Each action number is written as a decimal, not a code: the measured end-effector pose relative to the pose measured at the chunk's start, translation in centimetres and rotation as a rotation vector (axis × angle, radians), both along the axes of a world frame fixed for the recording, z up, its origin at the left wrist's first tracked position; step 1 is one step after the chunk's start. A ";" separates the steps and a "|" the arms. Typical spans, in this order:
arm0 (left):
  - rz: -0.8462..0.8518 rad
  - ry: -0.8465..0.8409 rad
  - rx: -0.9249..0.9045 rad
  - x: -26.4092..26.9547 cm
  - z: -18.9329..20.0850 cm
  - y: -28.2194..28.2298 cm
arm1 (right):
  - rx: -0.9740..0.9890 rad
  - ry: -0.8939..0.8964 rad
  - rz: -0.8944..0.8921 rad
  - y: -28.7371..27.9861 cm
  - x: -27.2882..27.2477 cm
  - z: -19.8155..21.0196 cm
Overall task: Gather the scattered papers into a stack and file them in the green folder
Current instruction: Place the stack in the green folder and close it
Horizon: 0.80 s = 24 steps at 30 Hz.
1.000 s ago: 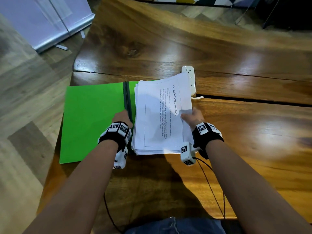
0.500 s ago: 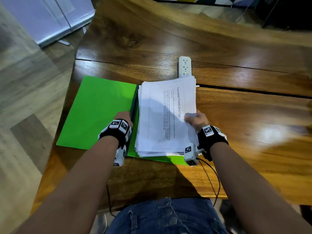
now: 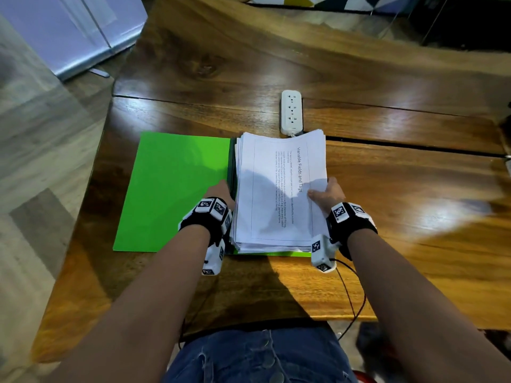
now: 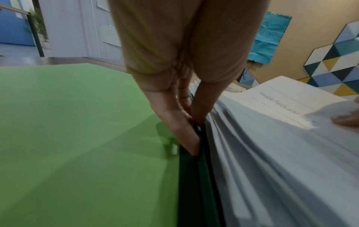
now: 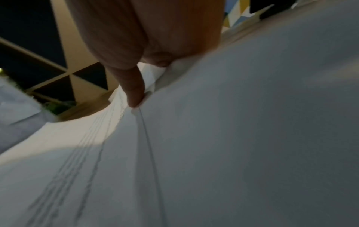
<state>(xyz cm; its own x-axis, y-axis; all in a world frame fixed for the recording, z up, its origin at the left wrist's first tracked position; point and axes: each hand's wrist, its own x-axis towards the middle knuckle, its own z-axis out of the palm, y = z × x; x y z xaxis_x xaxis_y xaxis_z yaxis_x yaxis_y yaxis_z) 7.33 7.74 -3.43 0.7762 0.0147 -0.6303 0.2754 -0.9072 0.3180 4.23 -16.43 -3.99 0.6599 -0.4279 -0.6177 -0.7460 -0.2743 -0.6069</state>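
Wooden table: right fingers grip the papers, straight left fingers press the green folder.

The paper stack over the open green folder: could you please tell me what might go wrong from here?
1. The right hand grips the paper stack at one edge only, and its left edge is fanned; sheets could slide out of line.
2. The left hand rests its fingers on the dark spine of the green folder, against the stack, and they might get trapped under it.
3. The stack's far edge sits near the power strip and could snag.
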 end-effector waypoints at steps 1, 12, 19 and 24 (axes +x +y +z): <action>0.028 0.016 -0.027 0.0 0.0 0.1 | -0.028 0.009 0.035 0.1 0.0 -0.1; -0.128 0.085 0.094 -0.5 2.1 -1.2 | -0.158 0.097 0.222 -0.4 -0.4 0.6; -0.058 0.036 0.083 -1.3 2.1 -2.9 | -0.123 0.084 0.185 0.1 -0.8 1.1; 0.040 -0.140 -0.039 -0.2 1.8 -2.6 | 0.093 -0.061 0.099 -0.3 -1.4 1.8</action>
